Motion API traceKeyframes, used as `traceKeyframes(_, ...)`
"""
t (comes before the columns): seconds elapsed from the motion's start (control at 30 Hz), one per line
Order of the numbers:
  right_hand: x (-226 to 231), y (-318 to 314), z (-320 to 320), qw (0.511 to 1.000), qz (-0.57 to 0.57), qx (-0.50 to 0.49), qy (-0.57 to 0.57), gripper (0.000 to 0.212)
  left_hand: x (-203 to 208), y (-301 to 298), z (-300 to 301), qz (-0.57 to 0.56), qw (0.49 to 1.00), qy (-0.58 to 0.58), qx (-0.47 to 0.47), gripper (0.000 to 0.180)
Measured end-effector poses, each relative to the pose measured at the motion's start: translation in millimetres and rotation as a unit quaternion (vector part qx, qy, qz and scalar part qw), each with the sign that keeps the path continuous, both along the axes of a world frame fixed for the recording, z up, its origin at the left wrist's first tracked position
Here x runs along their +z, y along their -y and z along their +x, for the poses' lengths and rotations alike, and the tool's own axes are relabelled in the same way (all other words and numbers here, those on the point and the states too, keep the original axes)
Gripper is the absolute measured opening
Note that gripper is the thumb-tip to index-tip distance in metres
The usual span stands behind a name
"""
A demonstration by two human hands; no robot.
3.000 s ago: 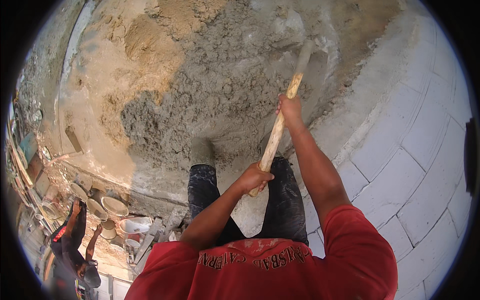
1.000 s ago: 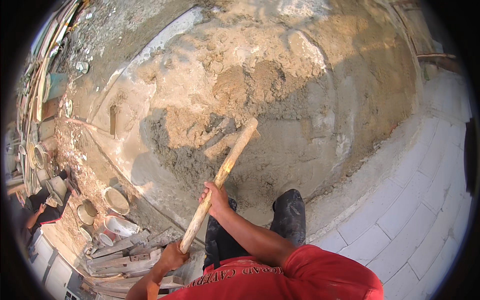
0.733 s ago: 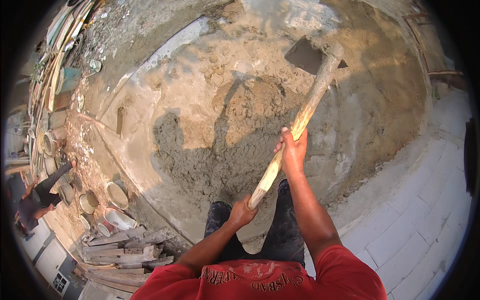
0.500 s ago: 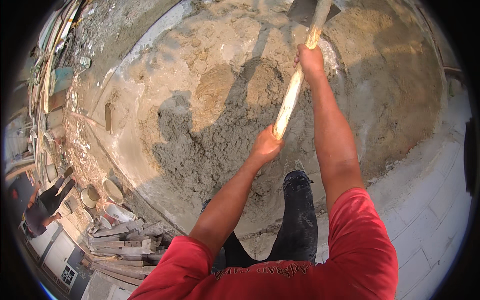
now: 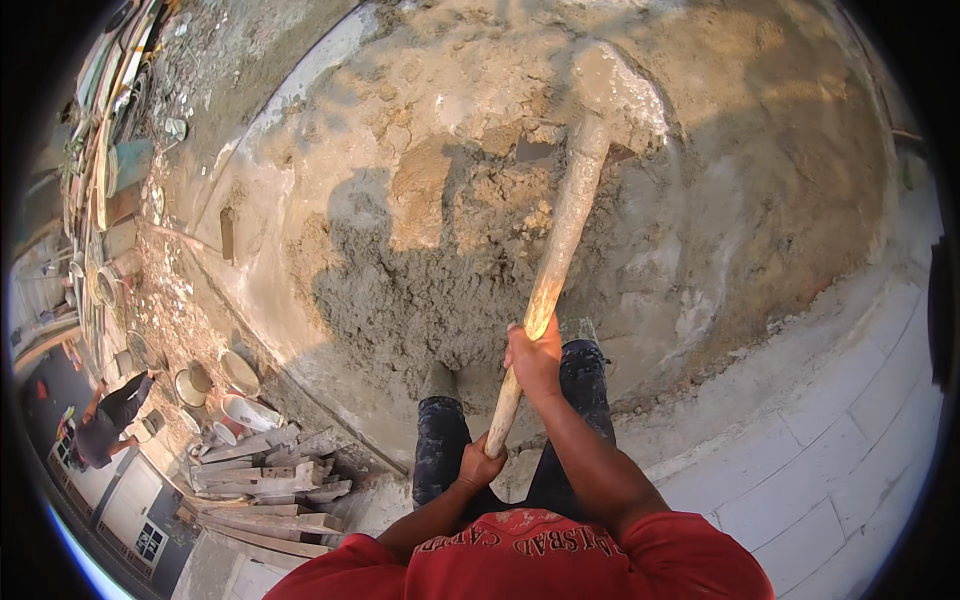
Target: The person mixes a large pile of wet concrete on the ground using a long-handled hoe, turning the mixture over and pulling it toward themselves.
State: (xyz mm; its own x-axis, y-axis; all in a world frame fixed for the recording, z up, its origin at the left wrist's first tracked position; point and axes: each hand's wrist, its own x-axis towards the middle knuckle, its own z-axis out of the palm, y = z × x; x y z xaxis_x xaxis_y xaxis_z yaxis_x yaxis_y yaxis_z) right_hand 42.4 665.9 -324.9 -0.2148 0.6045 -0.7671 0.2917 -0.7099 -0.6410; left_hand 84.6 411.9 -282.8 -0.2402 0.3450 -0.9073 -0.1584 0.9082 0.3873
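Observation:
My right hand (image 5: 535,362) is closed around the middle of a hoe's (image 5: 570,225) pale wooden handle. Lower down, near my waist, my left hand (image 5: 483,465) wraps the handle's end. From there the handle slants up and away to the right, its far part coated in grey mortar. A dark blade (image 5: 537,150) shows in part on either side of the handle's far end, partly hidden by the handle and the mix. Around it spreads wet grey mortar (image 5: 400,300) with brown sandy patches.
My legs (image 5: 440,440) stand at the near edge of the mortar. Pale block paving (image 5: 800,470) lies to the right. Stacked wooden boards (image 5: 265,480), buckets and basins (image 5: 240,372) are at the left, where another person (image 5: 100,435) is bending.
Both hands have drawn the hoe down and back toward my body. Its blade has come from the far top edge into the mix nearer me. My arms are now more bent.

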Motion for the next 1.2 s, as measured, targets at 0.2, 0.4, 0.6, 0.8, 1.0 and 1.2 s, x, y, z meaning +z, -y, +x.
traceKeyframes(0.2,-8,-221,-208,0.962,0.241,0.092,-0.089,0.027,-97,-223,-184,0.142,0.975,-0.153,0.071,0.029)
traceKeyframes(0.4,-218,-187,-163,0.969,0.016,0.226,0.101,0.027,-86,-222,-119,-0.048,0.993,-0.03,0.105,0.034)
traceKeyframes(0.6,-118,-73,-40,0.979,-0.198,0.039,-0.007,0.014,32,-127,-45,-0.165,0.986,0.017,-0.013,0.045)
traceKeyframes(0.8,47,-147,15,0.997,-0.061,-0.056,-0.004,0.035,53,-135,-1,-0.035,0.998,0.033,-0.049,0.043)
traceKeyframes(1.0,-27,-433,-80,0.971,0.236,-0.02,0.005,0.031,-99,-413,-123,0.155,0.971,-0.144,-0.109,0.036)
traceKeyframes(1.2,-225,-308,4,0.975,-0.062,0.088,0.194,0.052,-53,-351,-64,-0.09,0.992,0.086,-0.017,0.027)
